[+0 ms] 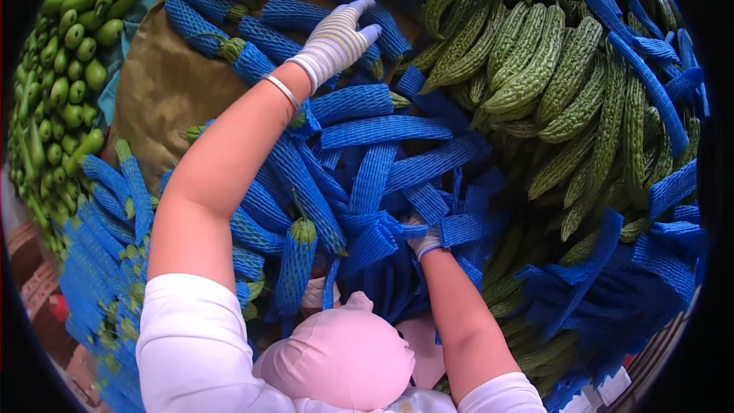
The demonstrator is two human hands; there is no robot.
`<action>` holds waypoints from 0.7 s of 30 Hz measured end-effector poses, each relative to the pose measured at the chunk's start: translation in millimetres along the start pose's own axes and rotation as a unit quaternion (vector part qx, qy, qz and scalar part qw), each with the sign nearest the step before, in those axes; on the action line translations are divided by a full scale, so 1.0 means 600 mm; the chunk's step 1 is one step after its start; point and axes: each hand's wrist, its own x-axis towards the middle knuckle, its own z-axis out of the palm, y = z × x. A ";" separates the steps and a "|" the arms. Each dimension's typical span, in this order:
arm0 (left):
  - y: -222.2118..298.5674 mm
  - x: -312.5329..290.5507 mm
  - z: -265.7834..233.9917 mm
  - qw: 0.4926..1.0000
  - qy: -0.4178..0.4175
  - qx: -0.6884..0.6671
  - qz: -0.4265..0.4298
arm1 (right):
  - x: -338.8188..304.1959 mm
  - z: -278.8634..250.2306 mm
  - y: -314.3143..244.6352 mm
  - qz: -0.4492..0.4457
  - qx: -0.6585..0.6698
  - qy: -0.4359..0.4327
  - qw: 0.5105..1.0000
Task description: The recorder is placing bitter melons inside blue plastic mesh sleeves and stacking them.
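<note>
My left hand (336,42), in a white and yellow striped glove, reaches forward over bitter melons in blue foam net sleeves. Its thumb and forefinger are apart, close to a sleeved bitter melon (386,27); I see nothing held between them. My right hand (425,239), in a pale glove, is down among loose blue foam net sleeves (372,177). Those sleeves cover most of its fingers, so its grip is hidden. Between my arms, another sleeved bitter melon (297,264) stands with its green end up.
Bare bitter melons (535,61) are heaped at the far right. More loose foam net sleeves (604,283) lie at the right. Brown sheeting (157,99) spreads left of my left forearm. Smooth green vegetables (65,99) fill the left edge, above more sleeved bitter melons (111,183).
</note>
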 end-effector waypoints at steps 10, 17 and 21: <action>0.136 -0.312 0.022 0.917 -0.302 0.259 0.045 | 0.003 0.011 -0.019 -0.021 -0.014 -0.006 1.000; 0.090 -0.563 0.028 0.967 0.092 0.204 -0.119 | -0.008 -0.086 -0.050 0.066 0.043 -0.147 0.986; 0.077 -0.655 0.031 0.941 -0.045 0.196 -0.271 | -0.065 -0.098 -0.035 0.010 0.062 -0.065 0.996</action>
